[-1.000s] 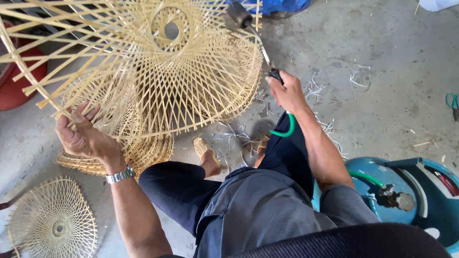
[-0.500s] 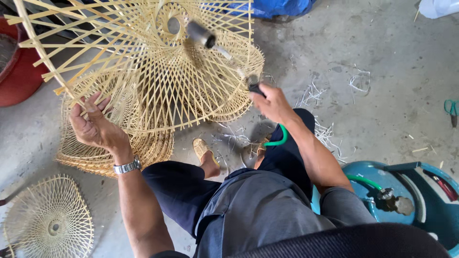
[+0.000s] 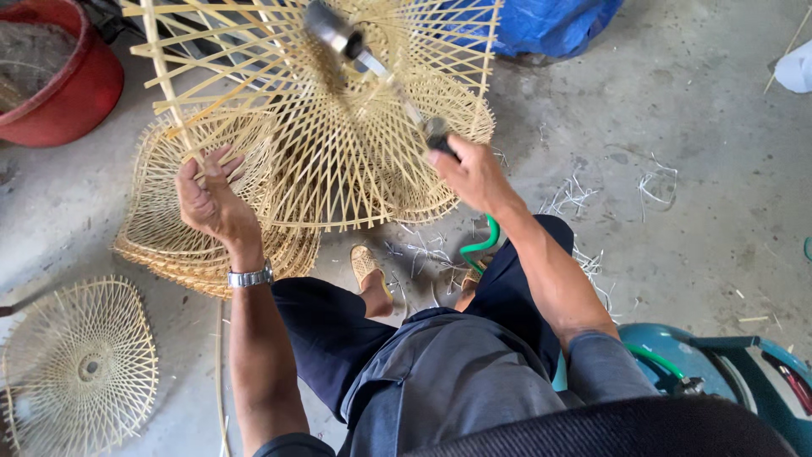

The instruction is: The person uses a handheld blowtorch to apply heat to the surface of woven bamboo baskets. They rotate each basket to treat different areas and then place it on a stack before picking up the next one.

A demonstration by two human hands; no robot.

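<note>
With my left hand [image 3: 213, 196] grasping the bamboo lattice frame [image 3: 326, 101] and my right hand [image 3: 474, 173] clenched on the torch [image 3: 376, 63], I sweep the nozzle steadily, fingers clear.

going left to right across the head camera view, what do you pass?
Red tub → left hand gripping the woven bamboo frame → right hand holding a metal torch tool → blue tarp → teal gas cylinder.
</note>
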